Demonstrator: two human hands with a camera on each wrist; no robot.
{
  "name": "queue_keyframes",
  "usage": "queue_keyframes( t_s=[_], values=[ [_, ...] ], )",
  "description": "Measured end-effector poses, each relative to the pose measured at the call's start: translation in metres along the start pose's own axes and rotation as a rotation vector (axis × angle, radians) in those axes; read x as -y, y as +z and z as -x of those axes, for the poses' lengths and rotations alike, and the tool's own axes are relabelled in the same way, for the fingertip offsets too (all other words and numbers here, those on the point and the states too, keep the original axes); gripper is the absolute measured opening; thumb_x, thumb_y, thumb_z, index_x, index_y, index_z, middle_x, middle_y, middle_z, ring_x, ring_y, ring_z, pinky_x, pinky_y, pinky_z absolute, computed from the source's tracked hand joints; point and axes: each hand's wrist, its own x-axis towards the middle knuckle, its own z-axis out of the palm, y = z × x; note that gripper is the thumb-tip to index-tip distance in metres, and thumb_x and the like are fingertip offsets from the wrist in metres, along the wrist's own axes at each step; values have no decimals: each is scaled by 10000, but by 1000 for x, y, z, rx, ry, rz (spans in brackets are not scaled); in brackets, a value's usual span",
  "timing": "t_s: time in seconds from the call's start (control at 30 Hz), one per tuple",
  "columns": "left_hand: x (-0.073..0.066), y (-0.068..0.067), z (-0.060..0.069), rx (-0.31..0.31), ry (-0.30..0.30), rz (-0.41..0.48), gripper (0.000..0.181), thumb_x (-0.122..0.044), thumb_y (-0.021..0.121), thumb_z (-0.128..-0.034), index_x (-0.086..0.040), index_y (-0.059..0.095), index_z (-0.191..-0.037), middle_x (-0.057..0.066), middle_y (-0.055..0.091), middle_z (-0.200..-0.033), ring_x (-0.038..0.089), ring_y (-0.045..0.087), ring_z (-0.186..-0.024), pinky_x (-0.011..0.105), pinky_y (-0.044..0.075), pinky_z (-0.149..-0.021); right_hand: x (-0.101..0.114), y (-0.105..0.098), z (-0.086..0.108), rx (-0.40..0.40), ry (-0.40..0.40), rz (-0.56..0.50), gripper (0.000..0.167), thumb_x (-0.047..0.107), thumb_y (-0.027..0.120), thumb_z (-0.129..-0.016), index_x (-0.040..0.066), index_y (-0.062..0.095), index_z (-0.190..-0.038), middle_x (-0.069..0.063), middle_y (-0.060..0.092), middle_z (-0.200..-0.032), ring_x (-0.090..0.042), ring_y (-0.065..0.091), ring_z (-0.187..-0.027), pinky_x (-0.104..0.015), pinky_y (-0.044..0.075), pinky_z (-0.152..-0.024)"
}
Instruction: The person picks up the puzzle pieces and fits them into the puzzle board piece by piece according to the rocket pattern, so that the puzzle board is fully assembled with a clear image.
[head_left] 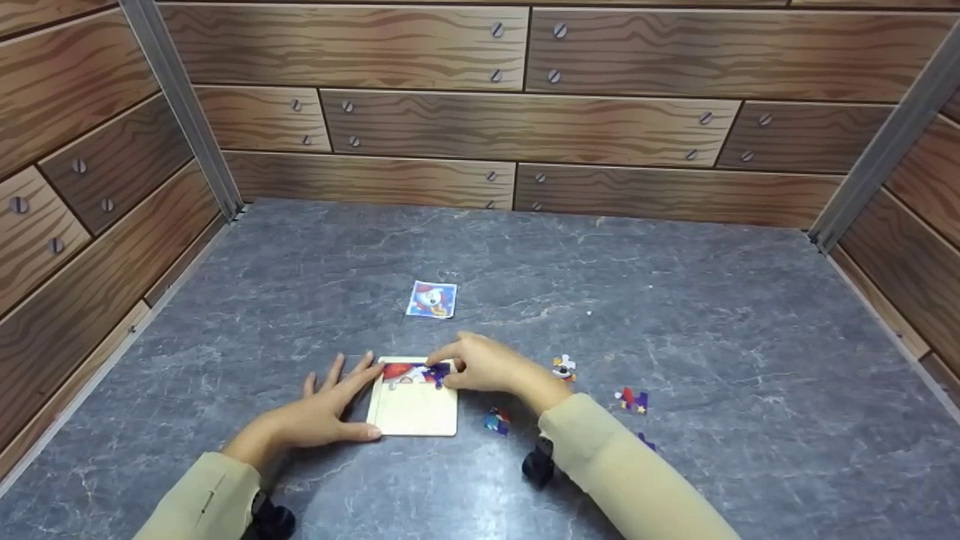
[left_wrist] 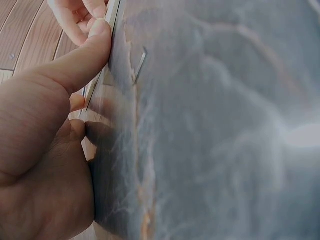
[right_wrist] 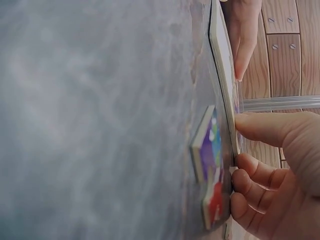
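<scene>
beige board (head_left: 415, 414): left hand (head_left: 322, 411) spread at its edge, right hand (head_left: 487, 365) pinching a purple puzzle piece (head_left: 438, 373).

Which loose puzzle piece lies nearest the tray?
The blue, red and purple piece, just right of the tray; the other three loose pieces lie farther right, one partly hidden by the right sleeve.

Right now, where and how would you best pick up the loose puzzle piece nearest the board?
Probably pinch two opposite edges of the puzzle piece, coming down from above on the side away from the board. It lies flat on the table, but its edges look thick enough to catch.
</scene>
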Motion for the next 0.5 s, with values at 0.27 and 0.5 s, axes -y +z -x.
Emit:
queue_keyframes(
  t_s=[0.27, 0.5],
  values=[
    [-1, 0, 1, -2, 0, 1, 898, -532, 627, -812, -248, 136, -1508, 26, -56, -1550, 333, -223, -1354, 598, -207, -986, -3, 0, 0, 1, -25, -48, 349, 178, 684, -847, 154, 656, -1195, 13, 479, -715, -88, 412, -624, -261, 341, -604],
    [-1, -1, 0, 3, 6, 0, 902, -529, 627, -815, -245, 125, -1509, 24, -63, -1551, 337, -225, -1354, 604, -208, -981, -7, -7, 6, -8, -49, -165, 384, 147, 679, -845, 75, 619, -1218, 9, 611, -761, -89, 536, -687, -258, 457, -656]
  ],
)
